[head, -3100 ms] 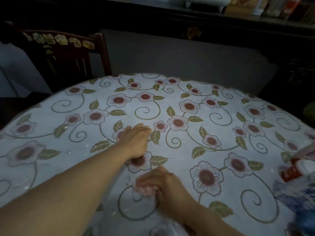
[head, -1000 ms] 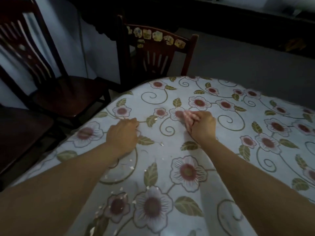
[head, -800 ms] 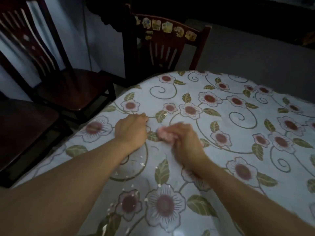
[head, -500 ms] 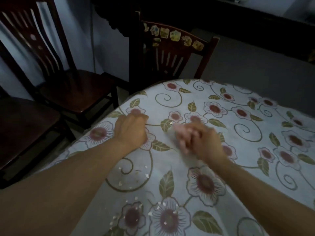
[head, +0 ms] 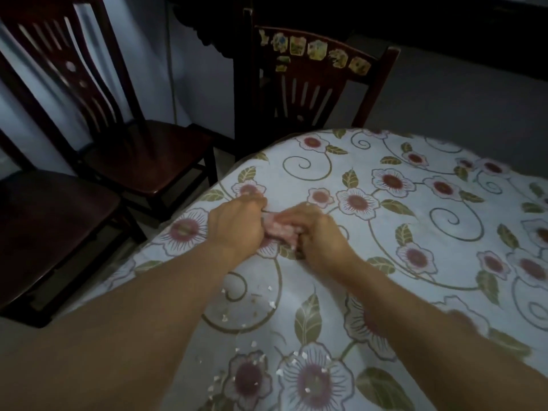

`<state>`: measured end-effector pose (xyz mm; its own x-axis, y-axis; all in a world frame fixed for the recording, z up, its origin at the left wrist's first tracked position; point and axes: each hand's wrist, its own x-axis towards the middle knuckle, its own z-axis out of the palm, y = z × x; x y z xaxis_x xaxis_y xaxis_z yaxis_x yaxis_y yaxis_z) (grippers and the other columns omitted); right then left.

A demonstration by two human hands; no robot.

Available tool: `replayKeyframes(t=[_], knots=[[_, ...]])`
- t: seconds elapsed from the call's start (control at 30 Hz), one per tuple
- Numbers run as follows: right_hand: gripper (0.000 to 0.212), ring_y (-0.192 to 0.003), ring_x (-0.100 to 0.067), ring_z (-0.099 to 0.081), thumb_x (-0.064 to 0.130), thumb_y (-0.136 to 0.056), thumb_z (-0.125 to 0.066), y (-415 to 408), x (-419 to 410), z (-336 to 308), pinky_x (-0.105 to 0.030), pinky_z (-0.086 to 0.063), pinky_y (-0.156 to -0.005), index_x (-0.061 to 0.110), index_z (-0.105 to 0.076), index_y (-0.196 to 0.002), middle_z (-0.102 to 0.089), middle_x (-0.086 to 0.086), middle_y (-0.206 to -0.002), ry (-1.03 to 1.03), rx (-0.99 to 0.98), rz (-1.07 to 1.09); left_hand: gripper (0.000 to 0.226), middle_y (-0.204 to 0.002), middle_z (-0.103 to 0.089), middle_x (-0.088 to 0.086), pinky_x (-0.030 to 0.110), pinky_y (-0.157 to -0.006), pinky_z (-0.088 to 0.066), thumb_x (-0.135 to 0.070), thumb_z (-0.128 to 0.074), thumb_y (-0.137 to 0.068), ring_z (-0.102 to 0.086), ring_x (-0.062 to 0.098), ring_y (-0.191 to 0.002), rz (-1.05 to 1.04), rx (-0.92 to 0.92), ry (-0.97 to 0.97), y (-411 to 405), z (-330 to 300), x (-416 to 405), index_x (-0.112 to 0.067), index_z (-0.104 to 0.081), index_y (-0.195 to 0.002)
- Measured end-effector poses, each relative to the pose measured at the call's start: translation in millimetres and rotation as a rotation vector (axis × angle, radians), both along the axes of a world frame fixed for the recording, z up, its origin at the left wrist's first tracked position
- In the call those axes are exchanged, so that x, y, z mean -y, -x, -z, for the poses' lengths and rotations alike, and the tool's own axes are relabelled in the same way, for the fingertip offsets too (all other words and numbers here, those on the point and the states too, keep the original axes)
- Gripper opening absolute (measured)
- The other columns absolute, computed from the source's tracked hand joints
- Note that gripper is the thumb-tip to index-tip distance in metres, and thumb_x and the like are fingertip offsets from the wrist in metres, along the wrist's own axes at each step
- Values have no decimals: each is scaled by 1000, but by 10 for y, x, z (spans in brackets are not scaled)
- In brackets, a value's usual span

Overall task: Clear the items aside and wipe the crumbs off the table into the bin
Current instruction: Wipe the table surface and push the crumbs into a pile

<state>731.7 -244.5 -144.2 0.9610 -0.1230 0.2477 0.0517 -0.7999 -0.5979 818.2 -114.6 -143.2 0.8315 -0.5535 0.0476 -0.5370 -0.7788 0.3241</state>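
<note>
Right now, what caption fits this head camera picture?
Right hand wipes flowered table with pink cloth; crumbs remain.

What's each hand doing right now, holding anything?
Left hand: curled, resting on the tablecloth; whether it holds anything cannot be told.
Right hand: gripping the pink cloth.

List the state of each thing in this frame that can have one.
Left hand: knuckles up on the cloth, fingers curled; grip contents not visible.
Right hand: grips the pink wiping cloth, pressed to the table.
White crumbs: scattered loose, nearer than both hands.
Floral tablecloth: spread flat over the table.
Dark wooden chair with stickers: upright at the table's far edge.
</note>
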Motion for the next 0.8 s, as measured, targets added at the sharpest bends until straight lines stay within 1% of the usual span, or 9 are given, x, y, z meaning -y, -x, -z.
replayKeyframes(t=[0.13, 0.2, 0.27, 0.37, 0.43, 0.5, 0.57, 0.67, 0.8], knots=[[34, -104, 2, -55, 5, -84, -46, 843, -379, -2, -17, -47, -90, 15, -74, -102, -70, 4, -108, -46, -25, -181, 53, -146, -41, -4, 41, -96, -41, -18, -64, -80, -46, 21, -129, 44, -124, -56, 18, -60, -18, -25, -48, -130], [24, -104, 15, -52, 10, -87, -54, 1134, -524, 143, -4, -42, -88, -1, -75, -87, -74, -11, -93, -148, -69, -275, 50, -151, -34, -2, 43, -100, -39, -17, -57, -88, -38, 21, -134, 71, -140, -99, 73, -108, -50, -21, -42, -136], [32, -105, 23, -48, 18, -89, -57, 1344, -599, 188, -5, -42, -89, -9, -73, -82, -73, -21, -89, -298, -165, -305, 42, -147, -38, 0, 43, -100, -40, -13, -49, -91, -39, 21, -132, 105, -129, -122, 171, -166, -122, -20, -46, -133], [38, -103, 4, -60, 36, -92, -55, 1546, -575, -86, -17, -48, -86, 5, -76, -86, -73, 0, -99, -399, -237, -340, 42, -139, -47, 0, 42, -98, -43, -5, -45, -87, -43, 21, -128, 132, -94, -124, 312, -242, -324, -18, -52, -127], [18, -100, -5, -64, 16, -90, -57, 1477, -585, -271, -18, -48, -87, 14, -75, -88, -72, 8, -99, -404, -131, -290, 51, -146, -40, 2, 44, -105, -37, -6, -44, -86, -36, 22, -135, 97, -59, -144, 317, -251, -536, -18, -45, -136], [32, -95, -7, -66, 1, -88, -47, 1100, -494, -374, -13, -50, -82, 20, -72, -96, -69, 12, -98, -349, -38, -134, 56, -153, -30, 7, 43, -113, -29, -11, -43, -88, -27, 23, -141, 28, -61, -152, 287, -204, -740, -17, -37, -143], [34, -81, -8, -65, -1, -90, -44, 560, -395, -320, -6, -50, -70, 17, -69, -102, -66, 9, -93, -226, -18, 75, 56, -158, -20, 6, 39, -118, -20, -14, -41, -92, -16, 21, -146, -10, -118, -141, 301, -126, -929, -17, -30, -147], [29, -75, -14, -61, -3, -90, -45, -148, -244, -84, -13, -51, -62, 4, -67, -107, -66, -2, -92, -267, -70, 289, 60, -160, -12, -2, 33, -120, -15, -10, -37, -93, -4, 14, -148, 0, -126, -120, 340, -26, -1039, -22, -22, -150], [31, -107, -25, -60, -4, -80, -58, -501, -357, 146, -20, -45, -92, -1, -66, -109, -62, -12, -116, -83, -41, 272, 63, -161, -9, -5, 37, -119, -19, -8, -38, -92, -3, 13, -148, -2, -158, -72, 301, -6, -1056, -26, -21, -150]])
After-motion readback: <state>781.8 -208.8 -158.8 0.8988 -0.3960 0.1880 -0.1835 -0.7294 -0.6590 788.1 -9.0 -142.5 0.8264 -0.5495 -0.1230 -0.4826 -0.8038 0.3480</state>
